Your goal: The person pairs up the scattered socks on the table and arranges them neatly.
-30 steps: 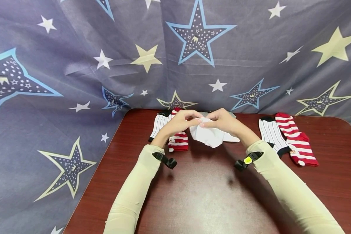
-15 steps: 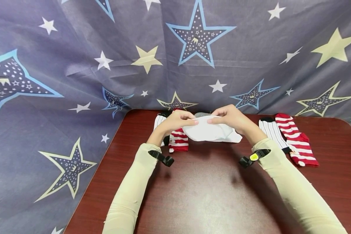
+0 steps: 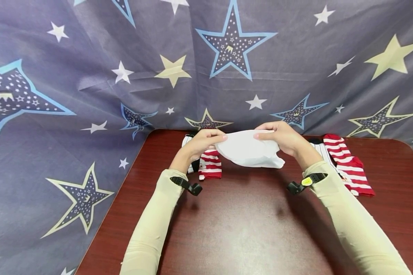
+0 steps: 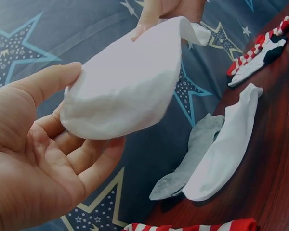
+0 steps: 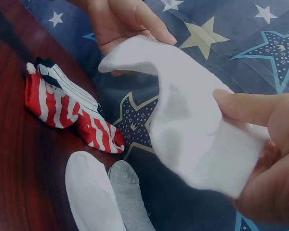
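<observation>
A white sock (image 3: 247, 149) is stretched between my two hands above the far part of the table. My left hand (image 3: 204, 143) pinches its left end between thumb and fingers; in the left wrist view the thumb presses on the sock's edge (image 4: 111, 96). The right hand (image 3: 282, 137) grips the other end, its thumb lying on the cloth in the right wrist view. One corner of the sock droops on the right side. Beneath it, another white sock (image 4: 226, 144) lies beside a grey sock (image 4: 192, 154) on the table; the head view hides both.
Left of the held sock lie a red-and-white striped sock (image 3: 211, 164) and a black-and-white striped sock (image 3: 187, 140), partly behind my left hand. A similar red striped sock (image 3: 351, 164) and pinstriped sock (image 3: 323, 151) lie at the right. A star-patterned curtain (image 3: 227, 95) borders the brown table (image 3: 227, 221).
My hands have moved apart, the right one further right, spreading the bunched white sock out flat between them. Its lower edge has risen slightly.
</observation>
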### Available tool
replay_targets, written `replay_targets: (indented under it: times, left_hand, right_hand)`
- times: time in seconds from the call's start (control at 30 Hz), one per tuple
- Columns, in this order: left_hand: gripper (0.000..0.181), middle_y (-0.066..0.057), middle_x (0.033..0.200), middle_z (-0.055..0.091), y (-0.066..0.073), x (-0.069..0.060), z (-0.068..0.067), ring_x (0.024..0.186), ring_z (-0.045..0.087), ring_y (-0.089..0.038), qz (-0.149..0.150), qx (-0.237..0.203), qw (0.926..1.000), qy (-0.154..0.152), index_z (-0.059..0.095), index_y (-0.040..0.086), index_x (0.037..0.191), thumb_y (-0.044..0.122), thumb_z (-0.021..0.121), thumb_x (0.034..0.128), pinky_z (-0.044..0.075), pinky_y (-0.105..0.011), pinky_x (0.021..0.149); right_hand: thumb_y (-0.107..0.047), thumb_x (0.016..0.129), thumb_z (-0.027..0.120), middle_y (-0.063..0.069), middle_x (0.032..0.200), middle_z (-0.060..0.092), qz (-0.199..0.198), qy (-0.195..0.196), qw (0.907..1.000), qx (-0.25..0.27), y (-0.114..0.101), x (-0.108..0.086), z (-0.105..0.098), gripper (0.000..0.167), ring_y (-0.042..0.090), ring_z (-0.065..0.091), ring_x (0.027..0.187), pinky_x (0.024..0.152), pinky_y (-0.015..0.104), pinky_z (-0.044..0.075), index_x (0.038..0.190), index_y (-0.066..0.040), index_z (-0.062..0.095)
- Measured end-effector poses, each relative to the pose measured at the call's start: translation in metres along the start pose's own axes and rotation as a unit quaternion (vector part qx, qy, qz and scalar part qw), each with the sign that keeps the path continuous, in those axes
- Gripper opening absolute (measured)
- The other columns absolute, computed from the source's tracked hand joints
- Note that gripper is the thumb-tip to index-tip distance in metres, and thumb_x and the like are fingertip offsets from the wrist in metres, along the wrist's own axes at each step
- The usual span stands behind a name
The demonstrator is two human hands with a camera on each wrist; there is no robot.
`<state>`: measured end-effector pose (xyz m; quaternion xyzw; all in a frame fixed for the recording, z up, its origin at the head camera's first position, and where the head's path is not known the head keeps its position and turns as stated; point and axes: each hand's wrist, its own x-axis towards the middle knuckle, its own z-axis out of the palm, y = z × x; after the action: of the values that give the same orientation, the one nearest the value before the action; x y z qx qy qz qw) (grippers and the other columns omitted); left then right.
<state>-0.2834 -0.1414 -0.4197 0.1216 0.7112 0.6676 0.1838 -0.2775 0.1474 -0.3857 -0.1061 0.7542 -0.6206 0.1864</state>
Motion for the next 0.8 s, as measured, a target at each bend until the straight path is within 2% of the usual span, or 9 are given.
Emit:
replay_targets:
  times: [0.13,0.27,0.4,0.53,0.67,0.8]
  left_hand:
    - [0.009,0.002,0.085,0.069,-0.0008,0.0014,0.0032,0.073,0.066,-0.008,-0.011,-0.043,0.9989,-0.017,0.066,0.006,0.102,0.009,0.057,0.1025,0.057,-0.024,0.071]
    - [0.011,0.0,0.085,0.069,-0.0018,0.0024,0.0067,0.072,0.068,-0.01,-0.026,-0.073,0.9966,-0.03,0.064,0.008,0.101,0.011,0.054,0.1043,0.06,-0.025,0.068]
    - [0.012,0.0,0.086,0.069,-0.0038,0.0026,0.0086,0.073,0.069,-0.01,-0.044,-0.077,0.9951,-0.044,0.063,0.009,0.104,0.014,0.052,0.106,0.061,-0.028,0.07]
    - [0.009,-0.002,0.092,0.07,-0.005,0.002,0.0092,0.077,0.069,-0.012,-0.05,-0.075,0.9945,-0.053,0.061,0.006,0.109,0.008,0.054,0.1038,0.06,-0.028,0.073]
    - [0.015,-0.003,0.094,0.071,-0.0047,0.0015,0.0099,0.079,0.07,-0.011,-0.043,-0.073,0.9956,-0.04,0.061,0.0,0.113,0.002,0.06,0.0988,0.061,-0.028,0.074]
    - [0.01,-0.002,0.087,0.072,-0.0049,0.0015,0.0083,0.073,0.069,-0.011,-0.032,-0.084,0.9959,-0.011,0.063,0.0,0.108,0.002,0.061,0.0983,0.061,-0.027,0.07]
  right_hand:
    - [-0.016,0.094,0.074,-0.009,0.082,0.07,0.019,0.018,0.9996,0.013,-0.0011,-0.0007,-0.0001,0.009,0.006,0.063,0.072,0.065,0.023,0.054,0.089,-0.023,0.076]
    - [-0.02,0.093,0.076,-0.01,0.075,0.068,0.029,0.037,0.9987,0.019,-0.0004,-0.0012,-0.0007,0.006,0.006,0.061,0.068,0.061,0.022,0.053,0.087,-0.021,0.076]
    - [-0.021,0.094,0.074,-0.01,0.073,0.069,0.048,0.037,0.9968,0.051,0.0015,-0.001,-0.0016,0.009,0.005,0.062,0.065,0.059,0.022,0.054,0.085,-0.022,0.075]
    - [-0.018,0.098,0.069,-0.008,0.074,0.071,0.056,0.026,0.9947,0.082,0.0029,-0.0009,-0.003,0.016,0.005,0.065,0.064,0.058,0.021,0.055,0.083,-0.023,0.074]
    - [-0.015,0.1,0.066,-0.007,0.078,0.071,0.053,0.014,0.9941,0.093,0.0042,-0.0019,-0.0054,0.015,0.005,0.066,0.067,0.059,0.021,0.056,0.088,-0.021,0.073]
    - [-0.008,0.1,0.063,-0.005,0.083,0.071,0.048,-0.009,0.9939,0.099,0.0059,-0.003,-0.0076,0.014,0.006,0.067,0.071,0.062,0.022,0.057,0.096,-0.019,0.071]
